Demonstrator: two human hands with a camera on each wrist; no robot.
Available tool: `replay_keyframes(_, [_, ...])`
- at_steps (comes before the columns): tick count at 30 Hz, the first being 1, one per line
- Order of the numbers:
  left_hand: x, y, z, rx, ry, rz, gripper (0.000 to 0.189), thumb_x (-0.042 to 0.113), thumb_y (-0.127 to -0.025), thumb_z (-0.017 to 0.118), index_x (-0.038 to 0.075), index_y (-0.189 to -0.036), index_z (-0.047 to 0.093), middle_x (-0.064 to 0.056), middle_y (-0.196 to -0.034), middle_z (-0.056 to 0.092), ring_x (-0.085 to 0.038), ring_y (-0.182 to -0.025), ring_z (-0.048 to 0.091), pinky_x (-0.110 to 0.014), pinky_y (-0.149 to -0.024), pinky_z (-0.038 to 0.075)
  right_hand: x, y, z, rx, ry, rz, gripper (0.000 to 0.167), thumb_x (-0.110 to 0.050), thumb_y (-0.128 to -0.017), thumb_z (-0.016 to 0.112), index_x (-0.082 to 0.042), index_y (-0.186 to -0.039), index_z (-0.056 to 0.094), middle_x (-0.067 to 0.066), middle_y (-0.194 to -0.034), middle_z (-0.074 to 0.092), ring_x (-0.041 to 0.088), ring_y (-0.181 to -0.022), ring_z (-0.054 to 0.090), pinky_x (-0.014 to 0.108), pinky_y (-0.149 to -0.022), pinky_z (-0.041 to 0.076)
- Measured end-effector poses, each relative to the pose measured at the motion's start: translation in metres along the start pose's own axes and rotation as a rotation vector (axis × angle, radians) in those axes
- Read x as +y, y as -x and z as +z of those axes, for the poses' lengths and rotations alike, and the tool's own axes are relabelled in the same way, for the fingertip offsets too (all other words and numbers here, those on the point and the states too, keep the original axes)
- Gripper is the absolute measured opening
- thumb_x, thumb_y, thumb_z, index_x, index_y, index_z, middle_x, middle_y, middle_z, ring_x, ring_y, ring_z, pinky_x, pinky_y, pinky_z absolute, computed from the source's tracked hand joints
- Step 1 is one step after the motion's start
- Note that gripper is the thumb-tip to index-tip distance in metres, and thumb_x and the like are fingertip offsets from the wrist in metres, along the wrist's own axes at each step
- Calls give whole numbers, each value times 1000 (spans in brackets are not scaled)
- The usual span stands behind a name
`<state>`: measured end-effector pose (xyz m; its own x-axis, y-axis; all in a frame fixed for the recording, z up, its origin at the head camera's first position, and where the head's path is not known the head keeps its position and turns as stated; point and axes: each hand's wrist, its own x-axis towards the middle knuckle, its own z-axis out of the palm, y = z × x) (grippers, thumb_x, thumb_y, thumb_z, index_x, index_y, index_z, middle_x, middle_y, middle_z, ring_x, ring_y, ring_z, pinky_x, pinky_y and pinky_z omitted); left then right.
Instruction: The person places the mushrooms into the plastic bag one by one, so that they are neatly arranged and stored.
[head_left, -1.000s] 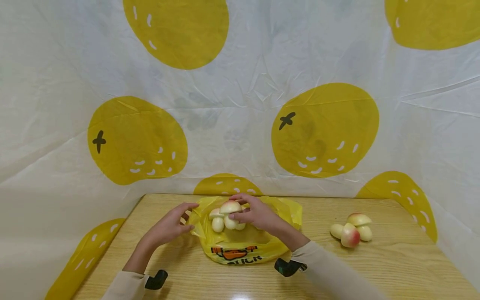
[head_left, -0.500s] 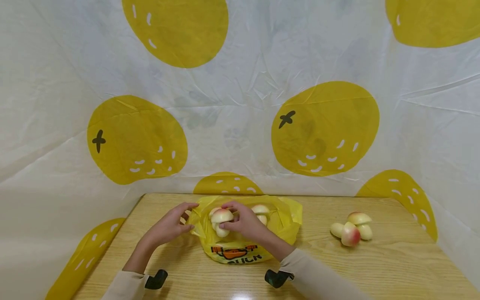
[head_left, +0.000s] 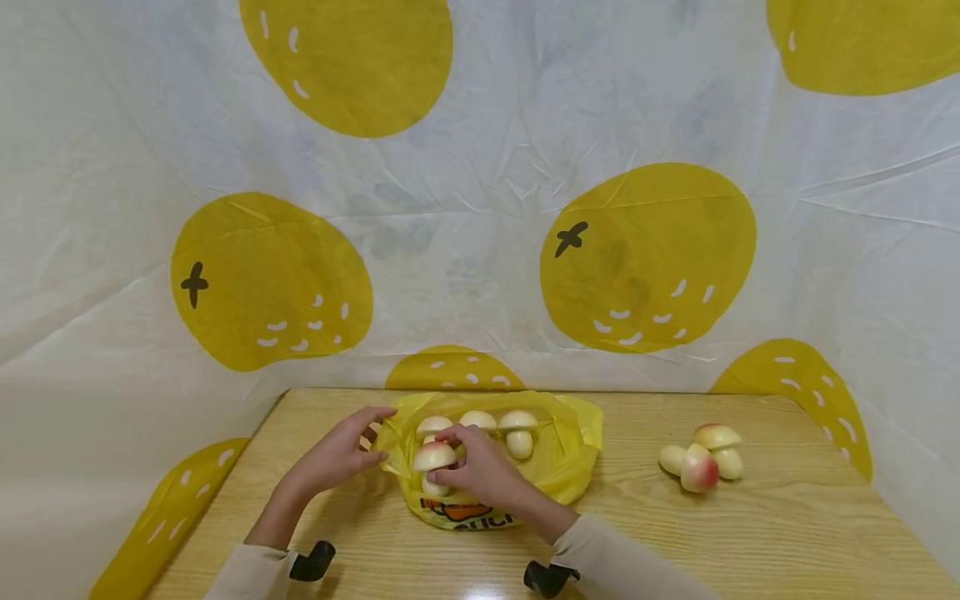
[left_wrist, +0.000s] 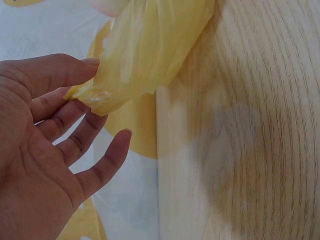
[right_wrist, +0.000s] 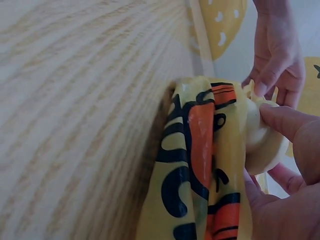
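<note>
A yellow plastic bag (head_left: 573, 475) with a printed duck design lies opened out on the table. My left hand (head_left: 333, 454) pinches its left rim between thumb and fingers; the left wrist view shows the thin film (left_wrist: 145, 55) there. In my right hand (head_left: 483, 471) is a glossy cream toy mushroom (head_left: 435, 456) with a reddish cap, gripped at the bag's front left, low over the print. Behind it in the bag stand a partly covered mushroom (head_left: 433, 426), a middle mushroom (head_left: 480, 419) partly behind my hand, and a right mushroom (head_left: 519, 429) in full view.
To the right of the bag, several more toy mushrooms (head_left: 701, 468) lie in a cluster on the wooden table (head_left: 795, 533). A white cloth (head_left: 465, 283) printed with big yellow fruits hangs behind the table and at both sides.
My right hand has carried the mushroom left and toward the front of the bag, uncovering the mushrooms behind. The left hand has kept its place at the rim.
</note>
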<state>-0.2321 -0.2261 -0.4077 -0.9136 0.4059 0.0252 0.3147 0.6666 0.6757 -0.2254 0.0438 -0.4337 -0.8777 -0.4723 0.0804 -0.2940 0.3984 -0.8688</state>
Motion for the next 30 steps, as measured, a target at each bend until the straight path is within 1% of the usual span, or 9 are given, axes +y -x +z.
replay_keyframes(4, [1,1,0,1,1,5,62,7,-94,72,4,-150,45,-15,-142,52,-27,-108,57,-31,-75,53,2,1,6,-9,-38,20,46,-27,-85,85,-9,-121,63,4,-113,57,10,-66,56,24,-57,49])
replay_keyframes(6, [1,1,0,2,-2,4,62,7,-94,72,5,-150,45,-15,-142,52,-26,-108,57,-31,-75,53,3,1,8,-3,-38,25,45,-27,-84,85,-9,-119,62,3,-112,59,10,-67,57,25,-57,49])
replay_keyframes(8, [1,1,0,3,-4,3,62,7,-94,72,5,-150,45,-14,-142,52,-26,-108,57,-31,-75,53,5,1,11,8,-8,28,44,-29,-84,86,-10,-116,63,2,-109,60,10,-70,58,25,-59,49])
replay_keyframes(13, [0,1,-1,6,-7,2,62,8,-94,72,5,-150,46,-14,-142,53,-26,-108,57,-31,-75,53,6,3,14,40,111,21,42,-36,-83,85,-12,-108,63,-2,-102,58,11,-81,54,28,-68,47])
replay_keyframes(16, [0,1,-1,7,-8,3,62,8,-94,72,5,-150,46,-14,-142,53,-26,-108,57,-31,-75,53,5,4,14,44,147,34,43,-39,-84,84,-11,-109,64,-2,-101,58,11,-83,53,28,-69,46])
replay_keyframes(21, [-1,1,0,10,-7,0,62,7,-94,72,5,-150,46,-14,-142,53,-26,-108,57,-30,-75,53,2,6,13,34,154,44,44,-38,-84,84,-8,-109,64,0,-97,59,12,-79,53,29,-66,45])
replay_keyframes(25, [-1,0,0,11,-7,-4,62,7,-94,72,6,-150,46,-14,-142,53,-27,-108,57,-30,-74,53,0,7,10,23,185,45,46,-40,-83,84,-7,-108,64,0,-95,59,12,-77,52,29,-66,45])
replay_keyframes(30, [-1,0,-1,8,-2,-4,62,7,-94,72,5,-150,46,-15,-142,52,-27,-108,57,-30,-74,53,0,6,7,5,198,63,49,-44,-83,83,-7,-111,66,0,-100,62,12,-84,56,31,-69,48])
